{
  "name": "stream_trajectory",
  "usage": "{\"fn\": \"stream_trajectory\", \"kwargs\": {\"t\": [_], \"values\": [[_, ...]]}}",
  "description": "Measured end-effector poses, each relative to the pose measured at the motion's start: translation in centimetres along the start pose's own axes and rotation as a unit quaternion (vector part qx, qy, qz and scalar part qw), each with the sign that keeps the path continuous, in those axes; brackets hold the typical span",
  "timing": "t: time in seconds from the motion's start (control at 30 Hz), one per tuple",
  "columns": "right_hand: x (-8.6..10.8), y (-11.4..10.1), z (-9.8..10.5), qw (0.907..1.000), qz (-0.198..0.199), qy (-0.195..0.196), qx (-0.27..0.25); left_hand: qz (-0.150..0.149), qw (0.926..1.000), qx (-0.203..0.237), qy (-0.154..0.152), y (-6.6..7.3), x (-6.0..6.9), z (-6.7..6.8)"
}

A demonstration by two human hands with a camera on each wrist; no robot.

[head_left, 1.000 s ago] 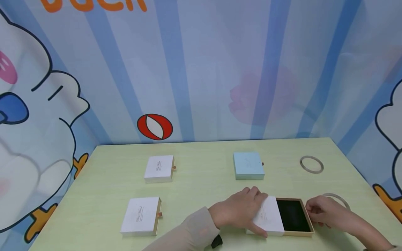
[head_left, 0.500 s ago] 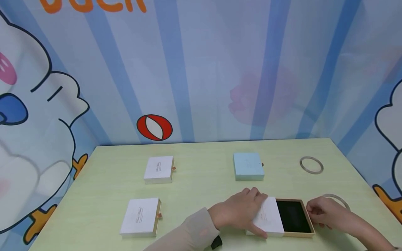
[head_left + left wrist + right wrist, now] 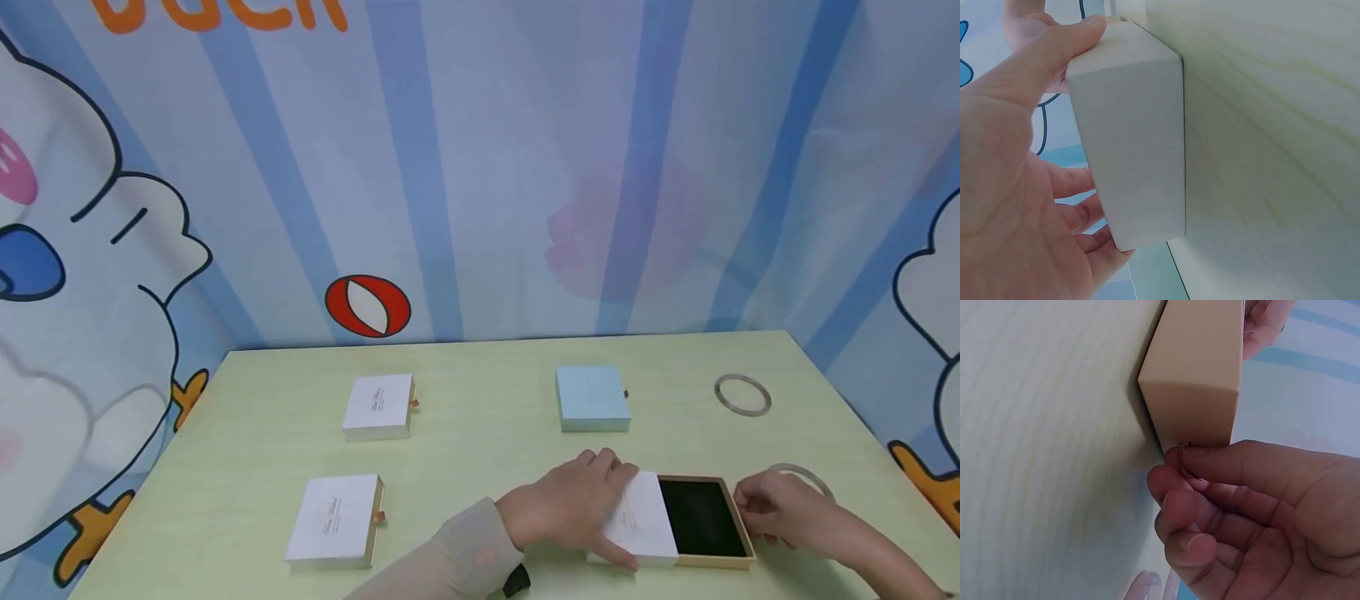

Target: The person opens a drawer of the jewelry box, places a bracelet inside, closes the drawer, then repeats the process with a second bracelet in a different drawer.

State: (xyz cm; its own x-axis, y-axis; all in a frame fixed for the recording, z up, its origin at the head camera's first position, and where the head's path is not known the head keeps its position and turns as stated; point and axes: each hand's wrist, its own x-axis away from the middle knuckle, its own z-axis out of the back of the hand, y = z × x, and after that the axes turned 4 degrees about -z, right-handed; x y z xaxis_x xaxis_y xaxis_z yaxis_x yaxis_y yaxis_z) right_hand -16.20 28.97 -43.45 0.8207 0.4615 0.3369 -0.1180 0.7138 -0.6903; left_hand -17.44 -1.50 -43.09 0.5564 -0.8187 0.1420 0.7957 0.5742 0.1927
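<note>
While I am watching from afar, the left hand (image 3: 567, 504) is gripping the white sleeve (image 3: 1132, 137) of a flat box (image 3: 651, 527), thumb pressing on the near side and fingertips holding the far side. The right hand (image 3: 783, 508) is pinching a small tab (image 3: 1183, 456) at the drawer's end, its other fingers curling below. The box is lying flat at the near right of the table (image 3: 480, 417), with its drawer (image 3: 1188, 409) sitting partly out of the sleeve. I am seeing faint small print on the sleeve's top and smooth, plain white sides; the drawer is showing tan outer walls and a black interior (image 3: 701, 521).
</note>
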Motion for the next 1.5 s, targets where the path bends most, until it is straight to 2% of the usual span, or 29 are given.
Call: {"fn": "stream_trajectory", "kwargs": {"t": [0.8,1.0,1.23,1.5], "values": [[-0.1,-0.3,-0.1,0.9990,-0.017,0.028,0.029,0.004,1.0000,-0.007,0.002,0.2,0.2,0.1],[-0.1,-0.2,0.1,0.9950,-0.032,0.063,0.071,0.002,1.0000,-0.007,0.001,0.2,0.3,0.1],[0.1,-0.7,0.6,0.9951,-0.073,0.065,0.018,0.000,1.0000,-0.006,0.004,0.2,0.3,0.0],[0.6,-0.8,1.1,0.9874,-0.082,0.123,0.054,-0.001,1.0000,-0.007,0.005,0.2,0.3,-0.1]]}}
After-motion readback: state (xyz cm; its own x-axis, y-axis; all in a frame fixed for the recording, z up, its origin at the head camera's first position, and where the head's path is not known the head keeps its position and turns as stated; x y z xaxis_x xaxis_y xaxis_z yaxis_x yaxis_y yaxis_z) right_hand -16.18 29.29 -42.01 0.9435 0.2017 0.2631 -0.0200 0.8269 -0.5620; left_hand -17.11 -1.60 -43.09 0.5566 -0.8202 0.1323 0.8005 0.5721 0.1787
